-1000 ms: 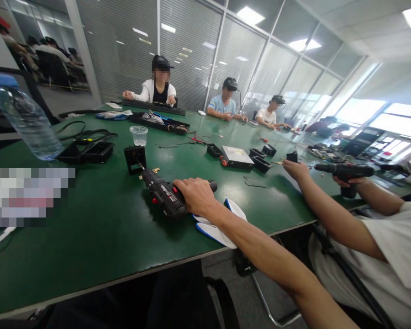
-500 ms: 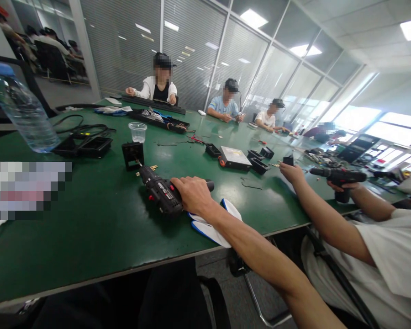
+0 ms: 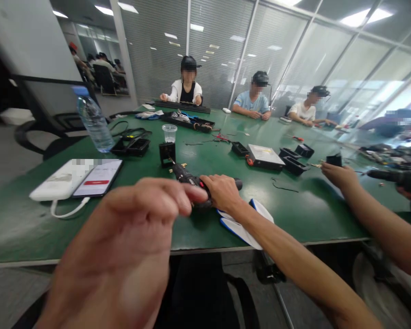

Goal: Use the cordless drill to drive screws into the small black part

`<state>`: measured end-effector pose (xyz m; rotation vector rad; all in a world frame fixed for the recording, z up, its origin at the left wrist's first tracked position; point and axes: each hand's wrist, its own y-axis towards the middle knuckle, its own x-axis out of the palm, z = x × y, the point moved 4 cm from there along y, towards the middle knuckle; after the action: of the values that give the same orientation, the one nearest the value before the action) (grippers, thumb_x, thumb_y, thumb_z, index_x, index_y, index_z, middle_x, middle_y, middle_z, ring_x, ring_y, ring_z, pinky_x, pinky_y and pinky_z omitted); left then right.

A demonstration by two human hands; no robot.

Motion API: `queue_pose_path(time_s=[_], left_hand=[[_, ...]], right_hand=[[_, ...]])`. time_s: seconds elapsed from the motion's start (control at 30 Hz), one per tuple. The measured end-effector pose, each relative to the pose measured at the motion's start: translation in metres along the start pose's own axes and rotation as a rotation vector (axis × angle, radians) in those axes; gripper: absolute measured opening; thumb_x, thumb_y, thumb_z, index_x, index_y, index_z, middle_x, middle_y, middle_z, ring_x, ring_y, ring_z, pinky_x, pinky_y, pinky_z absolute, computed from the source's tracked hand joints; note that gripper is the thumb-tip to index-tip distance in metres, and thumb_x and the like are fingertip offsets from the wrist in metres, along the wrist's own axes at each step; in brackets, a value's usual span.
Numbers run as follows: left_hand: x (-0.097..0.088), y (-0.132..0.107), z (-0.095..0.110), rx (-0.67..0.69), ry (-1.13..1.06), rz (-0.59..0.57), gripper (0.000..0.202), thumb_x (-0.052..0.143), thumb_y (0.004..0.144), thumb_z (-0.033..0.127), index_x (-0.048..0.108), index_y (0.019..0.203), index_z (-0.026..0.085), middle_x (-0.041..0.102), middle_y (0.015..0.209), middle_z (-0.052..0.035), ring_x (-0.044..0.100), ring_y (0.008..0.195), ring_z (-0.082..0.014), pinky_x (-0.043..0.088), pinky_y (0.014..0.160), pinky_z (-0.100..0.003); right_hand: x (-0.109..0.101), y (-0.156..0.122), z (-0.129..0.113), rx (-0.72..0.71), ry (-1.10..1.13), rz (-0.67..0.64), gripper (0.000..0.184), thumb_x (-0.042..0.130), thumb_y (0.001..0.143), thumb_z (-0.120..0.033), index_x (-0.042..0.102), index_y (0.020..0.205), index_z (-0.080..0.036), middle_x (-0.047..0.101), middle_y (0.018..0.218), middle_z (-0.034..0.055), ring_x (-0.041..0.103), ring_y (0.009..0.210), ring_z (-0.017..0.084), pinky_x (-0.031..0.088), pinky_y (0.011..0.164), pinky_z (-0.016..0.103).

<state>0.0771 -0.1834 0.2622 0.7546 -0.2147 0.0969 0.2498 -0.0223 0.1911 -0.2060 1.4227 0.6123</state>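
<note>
My left hand (image 3: 123,246) is raised large and close to the camera, palm towards me. Its fingers bend to the right, and nothing shows in it. On the green table (image 3: 198,155), my right hand (image 3: 223,189) wraps round the handle of a black power drill (image 3: 182,173), which lies on its side. My left fingertips overlap part of the drill from here; I cannot tell that they touch it. The drill's bit points at a black square plastic box (image 3: 166,147). Small brass-coloured pieces (image 3: 184,164) lie beside it.
A bottle (image 3: 95,123), a power bank (image 3: 60,180) and a phone (image 3: 97,178) are left; a clear cup (image 3: 169,133) stands behind. A metal-cased unit (image 3: 265,155) and black boxes (image 3: 294,165) lie right. A co-worker's hand (image 3: 340,176) works nearby. Blue-edged white pieces (image 3: 241,230) lie under my right forearm.
My left hand has come up into the foreground. The view has turned left, so the table things sit further right. My right hand stays on the drill.
</note>
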Motion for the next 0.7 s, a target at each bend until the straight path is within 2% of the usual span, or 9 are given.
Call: queue_pose_path(time_s=[0.07,0.13,0.2,0.33,0.4,0.5,0.6,0.7], left_hand=[[0.005,0.04,-0.009,-0.019,0.113,0.004,0.025,0.06,0.083,0.022,0.06,0.107,0.029,0.059,0.106,-0.0035,0.059,0.112,-0.023,0.047,0.107,-0.047],[-0.007,0.072,-0.034,0.011,0.282,0.033,0.04,0.063,0.076,0.014,0.055,0.114,0.027,0.057,0.113,-0.0032,0.057,0.116,-0.0217,0.043,0.11,-0.046],[-0.032,0.099,-0.072,0.004,0.464,0.059,0.052,0.063,0.071,0.01,0.051,0.12,0.026,0.054,0.121,-0.0043,0.054,0.121,-0.0219,0.04,0.111,-0.048],[-0.077,0.138,-0.156,-0.139,0.717,0.043,0.073,0.067,0.06,0.005,0.045,0.128,0.02,0.044,0.135,-0.0112,0.046,0.129,-0.0262,0.035,0.114,-0.047],[-0.086,0.148,-0.188,-0.233,0.773,0.015,0.079,0.07,0.057,0.005,0.043,0.13,0.016,0.043,0.137,-0.0149,0.044,0.132,-0.0283,0.036,0.113,-0.046],[-0.089,0.153,-0.221,-0.325,0.782,-0.012,0.079,0.071,0.057,0.003,0.044,0.13,0.014,0.047,0.136,-0.017,0.048,0.13,-0.0274,0.039,0.111,-0.041],[-0.086,0.155,-0.244,-0.371,0.659,-0.045,0.071,0.067,0.062,-0.001,0.047,0.129,0.014,0.057,0.131,-0.015,0.06,0.115,-0.0217,0.047,0.101,-0.036],[-0.086,0.157,-0.258,-0.345,0.623,-0.054,0.052,0.065,0.069,0.004,0.055,0.119,0.013,0.066,0.12,-0.0129,0.065,0.105,-0.0195,0.05,0.095,-0.033]], right_hand=[[0.001,0.0,0.0,0.009,0.013,0.013,0.035,0.049,0.088,-0.028,0.054,0.123,-0.026,0.07,0.101,0.0066,0.061,0.091,0.025,0.036,0.075,0.034],[0.001,0.0,0.0,0.002,0.033,0.032,0.032,0.049,0.09,-0.029,0.055,0.121,-0.026,0.07,0.099,0.0063,0.062,0.089,0.025,0.035,0.074,0.033],[0.0,0.0,0.0,-0.011,0.047,0.041,0.031,0.05,0.089,-0.03,0.056,0.119,-0.025,0.07,0.098,0.007,0.062,0.088,0.024,0.035,0.073,0.033],[-0.001,0.0,0.0,-0.025,0.052,0.032,0.031,0.053,0.087,-0.027,0.056,0.118,-0.023,0.07,0.099,0.0084,0.062,0.09,0.024,0.034,0.073,0.032],[-0.001,0.0,0.0,-0.027,0.047,0.034,0.031,0.053,0.087,-0.025,0.056,0.118,-0.023,0.07,0.099,0.0082,0.062,0.09,0.024,0.034,0.073,0.032],[-0.001,0.0,0.0,-0.022,0.043,0.036,0.032,0.053,0.087,-0.024,0.056,0.119,-0.023,0.07,0.099,0.0078,0.062,0.089,0.024,0.035,0.073,0.033],[-0.001,0.001,-0.001,-0.015,0.037,0.02,0.035,0.054,0.086,-0.025,0.055,0.121,-0.024,0.069,0.1,0.0082,0.062,0.09,0.024,0.036,0.073,0.033],[0.0,0.001,-0.001,-0.014,0.03,0.008,0.037,0.055,0.086,-0.025,0.055,0.123,-0.024,0.069,0.1,0.0082,0.062,0.089,0.024,0.036,0.073,0.033]])
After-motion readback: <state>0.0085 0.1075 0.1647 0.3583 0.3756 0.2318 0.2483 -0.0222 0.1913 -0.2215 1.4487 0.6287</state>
